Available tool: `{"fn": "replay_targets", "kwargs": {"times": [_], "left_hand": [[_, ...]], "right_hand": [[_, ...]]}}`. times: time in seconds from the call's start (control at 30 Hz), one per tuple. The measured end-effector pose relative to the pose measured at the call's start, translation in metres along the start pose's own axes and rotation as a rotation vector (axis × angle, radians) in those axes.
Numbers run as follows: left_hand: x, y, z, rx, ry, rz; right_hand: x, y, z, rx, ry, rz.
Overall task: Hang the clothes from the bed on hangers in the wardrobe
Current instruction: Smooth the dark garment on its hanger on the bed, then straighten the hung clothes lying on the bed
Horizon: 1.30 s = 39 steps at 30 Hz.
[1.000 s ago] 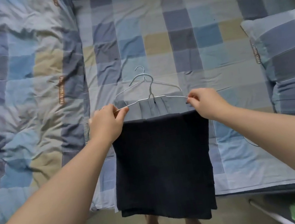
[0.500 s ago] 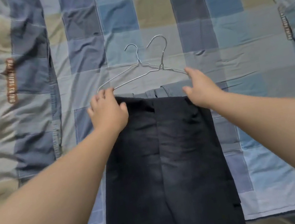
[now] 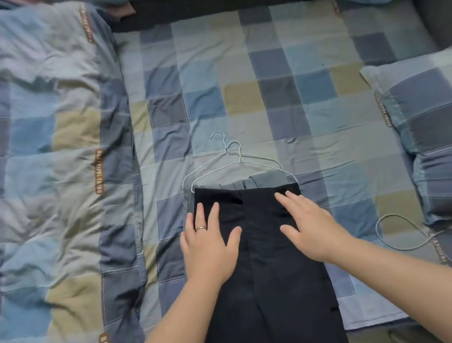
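Dark trousers lie on the bed; I see left hand and right hand flat on them, fingers spread.

A home bedroom: a bed in a blue, grey and tan checked sheet fills the view, with a matching rumpled quilt on the bed's left side, a matching pillow on its right side, and wire hangers lying mid-bed
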<state>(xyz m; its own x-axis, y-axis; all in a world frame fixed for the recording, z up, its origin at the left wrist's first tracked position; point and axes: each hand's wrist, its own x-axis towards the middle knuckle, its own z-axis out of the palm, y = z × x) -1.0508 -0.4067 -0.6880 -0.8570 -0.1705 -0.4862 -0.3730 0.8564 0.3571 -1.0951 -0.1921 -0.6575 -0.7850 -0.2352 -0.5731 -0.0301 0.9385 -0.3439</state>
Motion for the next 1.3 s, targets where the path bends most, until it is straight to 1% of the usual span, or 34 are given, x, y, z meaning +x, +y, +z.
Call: {"fn": "replay_targets", "kwargs": {"times": [0.07,0.17,0.27,0.4,0.5,0.6,0.73,0.9,1.1,1.3], "left_hand": [[-0.027,0.011,-0.032,-0.018,0.002,-0.009],[-0.069,0.025,-0.074,-0.015,0.049,0.05],[-0.107,0.031,-0.105,0.007,0.097,0.115],[-0.15,0.027,-0.125,0.0,0.164,0.144],[-0.173,0.025,-0.129,-0.011,0.224,0.111],[-0.194,0.024,-0.126,-0.043,0.273,0.051],[-0.223,0.023,-0.114,-0.076,0.342,-0.072],[-0.274,0.018,-0.089,-0.16,0.42,-0.292],[-0.359,-0.007,-0.06,-0.226,0.489,-0.577],[-0.463,-0.039,-0.024,-0.333,0.669,-0.866]], "right_hand": [[-0.034,-0.024,-0.018,-0.009,0.02,0.019],[-0.077,-0.057,-0.037,0.016,0.086,0.027],[-0.111,-0.08,-0.052,-0.001,0.153,-0.025],[-0.149,-0.096,-0.068,-0.041,0.251,-0.14],[-0.166,-0.1,-0.074,-0.088,0.302,-0.232],[-0.176,-0.101,-0.077,-0.138,0.298,-0.315],[-0.184,-0.1,-0.074,-0.183,0.25,-0.473],[-0.194,-0.104,-0.053,-0.265,0.118,-0.675],[-0.228,-0.141,-0.012,-0.358,-0.045,-0.941],[-0.294,-0.191,0.041,-0.476,-0.159,-1.244]]}}
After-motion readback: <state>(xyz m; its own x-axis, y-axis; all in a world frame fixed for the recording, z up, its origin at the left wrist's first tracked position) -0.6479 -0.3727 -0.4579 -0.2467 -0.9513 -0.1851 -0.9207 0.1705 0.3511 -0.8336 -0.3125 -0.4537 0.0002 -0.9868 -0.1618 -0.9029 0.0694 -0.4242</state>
